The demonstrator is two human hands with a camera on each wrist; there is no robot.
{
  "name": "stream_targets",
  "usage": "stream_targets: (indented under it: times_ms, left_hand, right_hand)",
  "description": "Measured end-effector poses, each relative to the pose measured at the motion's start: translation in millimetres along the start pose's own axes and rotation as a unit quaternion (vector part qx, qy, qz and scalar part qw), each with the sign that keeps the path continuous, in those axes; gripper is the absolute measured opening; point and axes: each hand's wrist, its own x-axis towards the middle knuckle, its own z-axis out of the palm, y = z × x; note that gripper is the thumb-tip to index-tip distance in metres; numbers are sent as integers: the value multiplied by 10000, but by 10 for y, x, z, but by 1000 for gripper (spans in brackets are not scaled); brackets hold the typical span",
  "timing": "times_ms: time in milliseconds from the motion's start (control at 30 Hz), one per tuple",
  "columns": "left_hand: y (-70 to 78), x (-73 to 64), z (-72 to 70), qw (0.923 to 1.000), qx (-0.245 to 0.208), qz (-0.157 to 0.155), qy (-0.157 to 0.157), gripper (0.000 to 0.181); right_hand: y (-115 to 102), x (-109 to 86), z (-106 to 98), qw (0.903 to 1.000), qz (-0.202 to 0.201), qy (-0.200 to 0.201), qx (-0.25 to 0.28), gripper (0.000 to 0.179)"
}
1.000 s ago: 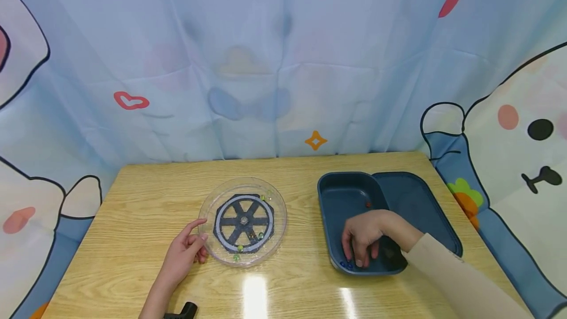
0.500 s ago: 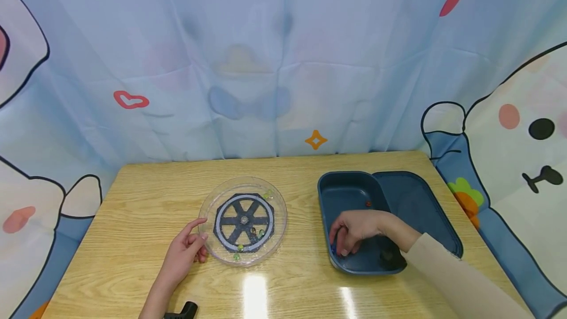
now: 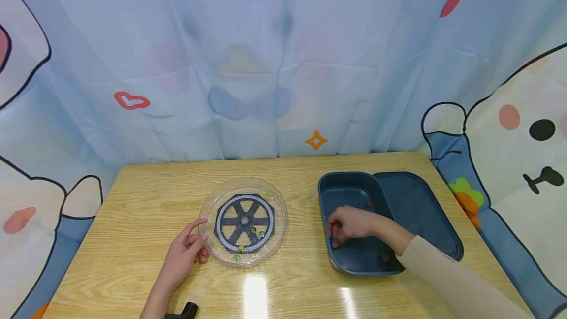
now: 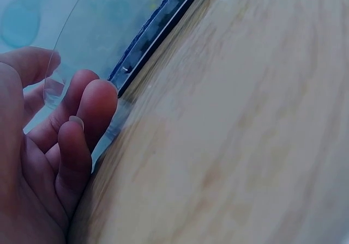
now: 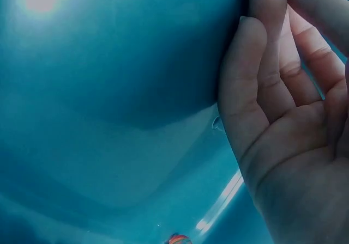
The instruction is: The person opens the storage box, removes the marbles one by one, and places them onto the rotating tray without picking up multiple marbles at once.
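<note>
A clear round dish (image 3: 248,183) sits left of centre, with a dark spoked wheel (image 3: 244,220) showing through it. Several yellow-green, green and brownish marbles lie in the dish. My left hand (image 3: 179,255) grips its left rim between the fingers and thumb; the left wrist view shows the fingers on either side of the clear wall. My right hand (image 3: 352,223) is down inside a dark blue bin (image 3: 347,193), its curled fingertips at the left wall pinching a blue marble (image 3: 330,240). In the right wrist view the fingertips are partly cut off. A red-orange marble (image 5: 179,239) lies farther back in the bin.
A flat dark blue tray (image 3: 412,201) adjoins the bin on the right, partly behind my right sleeve. A black object (image 3: 183,311) pokes in at the front edge beside my left wrist. Behind the wooden table (image 3: 155,186) hangs a cartoon-printed curtain (image 3: 248,127).
My right hand has moved left and slightly back, from the front of the bin to its left wall, the blue marble moving along at the fingertips. The left hand stays on the dish.
</note>
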Motion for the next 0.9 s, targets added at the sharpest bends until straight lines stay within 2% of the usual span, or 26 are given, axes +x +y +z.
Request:
stream_targets:
  times_ms: [267, 500, 700, 900]
  left_hand:
    - [-2, 1, 4, 10000, -6, 10, -2, 42]
    - [5, -1, 7, 10000, -77, -39, -5, 41]
    - [1, 1, 9, 9999, -93, -67, -20, 41]
    - [-1, 7, 7, 9999, -137, -51, -33, 41]
  right_hand:
    - [3, -7, -20, 9999, -13, -39, -116, 12]
    - [-30, -69, -116, 9999, -153, -48, 9, 8]
    - [-92, -150, -230, 9993, -313, 178, 73, 10]
    - [-203, -204, -309, 9962, -553, 576, 349, 10]
